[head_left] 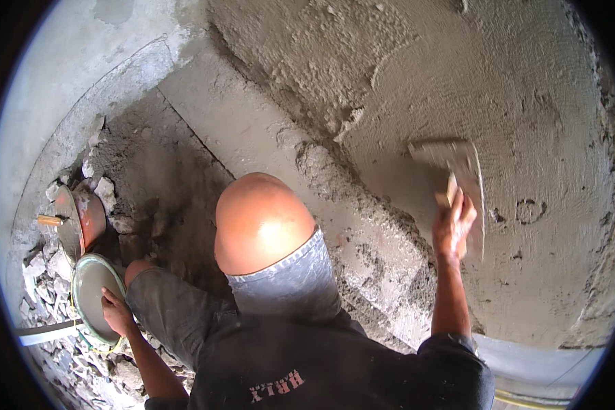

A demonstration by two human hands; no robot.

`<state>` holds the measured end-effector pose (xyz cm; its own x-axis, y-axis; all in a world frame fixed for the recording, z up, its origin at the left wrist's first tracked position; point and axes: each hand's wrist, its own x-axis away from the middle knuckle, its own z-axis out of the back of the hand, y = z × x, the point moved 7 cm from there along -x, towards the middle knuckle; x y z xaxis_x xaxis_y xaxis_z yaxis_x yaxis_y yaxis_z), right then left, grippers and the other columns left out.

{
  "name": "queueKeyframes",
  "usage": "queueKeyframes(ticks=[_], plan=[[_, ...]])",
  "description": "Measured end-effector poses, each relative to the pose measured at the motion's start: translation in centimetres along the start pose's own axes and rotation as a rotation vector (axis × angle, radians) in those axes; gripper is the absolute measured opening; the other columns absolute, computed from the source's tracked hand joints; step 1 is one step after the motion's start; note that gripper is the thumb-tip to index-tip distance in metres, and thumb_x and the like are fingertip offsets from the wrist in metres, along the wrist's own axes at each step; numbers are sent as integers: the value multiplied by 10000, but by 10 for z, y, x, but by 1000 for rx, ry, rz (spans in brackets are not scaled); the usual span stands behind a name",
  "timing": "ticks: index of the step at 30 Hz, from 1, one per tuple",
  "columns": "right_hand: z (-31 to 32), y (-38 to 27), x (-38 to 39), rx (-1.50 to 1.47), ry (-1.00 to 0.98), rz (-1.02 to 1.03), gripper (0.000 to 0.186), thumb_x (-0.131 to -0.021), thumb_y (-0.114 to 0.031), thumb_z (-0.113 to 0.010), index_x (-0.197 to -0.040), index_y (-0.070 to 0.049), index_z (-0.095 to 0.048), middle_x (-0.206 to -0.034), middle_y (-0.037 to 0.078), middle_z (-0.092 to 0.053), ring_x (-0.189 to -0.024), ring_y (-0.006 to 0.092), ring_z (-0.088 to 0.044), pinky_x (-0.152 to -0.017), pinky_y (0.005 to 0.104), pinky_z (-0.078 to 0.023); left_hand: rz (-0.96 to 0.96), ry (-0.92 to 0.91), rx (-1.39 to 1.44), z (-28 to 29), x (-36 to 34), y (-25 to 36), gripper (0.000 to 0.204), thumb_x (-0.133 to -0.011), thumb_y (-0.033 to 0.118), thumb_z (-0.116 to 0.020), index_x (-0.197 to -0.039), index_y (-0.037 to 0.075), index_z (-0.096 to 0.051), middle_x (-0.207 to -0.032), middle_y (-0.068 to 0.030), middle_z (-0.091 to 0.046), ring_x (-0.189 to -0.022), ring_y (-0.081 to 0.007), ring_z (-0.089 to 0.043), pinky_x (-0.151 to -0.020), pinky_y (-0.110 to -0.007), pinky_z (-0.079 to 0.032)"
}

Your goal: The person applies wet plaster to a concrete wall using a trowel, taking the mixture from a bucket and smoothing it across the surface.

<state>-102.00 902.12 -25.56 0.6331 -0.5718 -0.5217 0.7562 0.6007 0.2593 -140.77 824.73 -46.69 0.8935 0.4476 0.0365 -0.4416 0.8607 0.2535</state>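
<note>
My right hand (452,225) is closed round the pale wooden handle of a plastering trowel (473,171). Its mortar-smeared blade lies against the wet grey mortar (533,157) on the right, and the blade is partly blurred. Low on the left, my left hand (118,313) grips the near rim of a round pale-green bucket (89,262). Grey slurry fills the bucket, with the fingertips over its surface. The bucket leans toward me.
An orange tub (91,213) stands beyond the bucket, with a wooden handle (50,220) across it. Broken rubble (44,273) surrounds both. A pale straight bar (48,333) reaches the bucket. Between me and the mortar runs a rough concrete ledge (362,225). My bare knee (260,222) is near it.
</note>
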Motion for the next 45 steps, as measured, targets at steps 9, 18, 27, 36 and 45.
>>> queueKeyframes(ticks=[9, 18, 27, 36, 45], plan=[[-106, -86, 20, 128, -300, 351, 559, -896, -132, -578, -1443, -61, -493, -1344, 172, -545, -1174, 349, -549, -990, 482, -460, 17, 20, 33, -4, 2, 4, 703, -1038, 668, -320, -1247, 115, -700, -1102, -224, -724, -1013, -480, -658, -841, -582, -499], [-68, -76, -57, -864, 178, -612, 562, -1031, -409, -599, -1364, 43, -554, -1249, 236, -529, -1142, 349, -534, -1010, 444, -439, -19, -46, 9, -6, -4, 13, 720, -1044, 650, -337, -1225, 58, -706, -1093, -255, -717, -1011, -490, -652, -851, -579, -496], [-85, -180, -113, -532, 445, -202, 835, -764, -26, -734, -1518, -19, -376, -1332, 297, -461, -1125, 464, -493, -939, 538, -463, -32, -36, -70, -15, -11, 0, 735, -1042, 648, -340, -1250, 46, -709, -1168, -246, -714, -1085, -475, -655, -904, -580, -508], [-36, -18, -30, -407, 600, -301, 714, -838, -62, -668, -1499, -69, -397, -1252, 189, -451, -1148, 347, -493, -898, 526, -484, 1, -13, -7, -13, -5, 2, 740, -1046, 645, -331, -1242, 34, -697, -1141, -268, -708, -1057, -502, -642, -880, -591, -497], [161, -58, -222, -546, 1043, -371, 796, -747, -17, -660, -1478, 39, -348, -1253, 238, -381, -1184, 364, -485, -977, 517, -486, 10, -11, -21, -2, 1, 8, 718, -1044, 645, -326, -1173, 53, -712, -1075, -264, -718, -984, -509, -653, -826, -610, -497]])
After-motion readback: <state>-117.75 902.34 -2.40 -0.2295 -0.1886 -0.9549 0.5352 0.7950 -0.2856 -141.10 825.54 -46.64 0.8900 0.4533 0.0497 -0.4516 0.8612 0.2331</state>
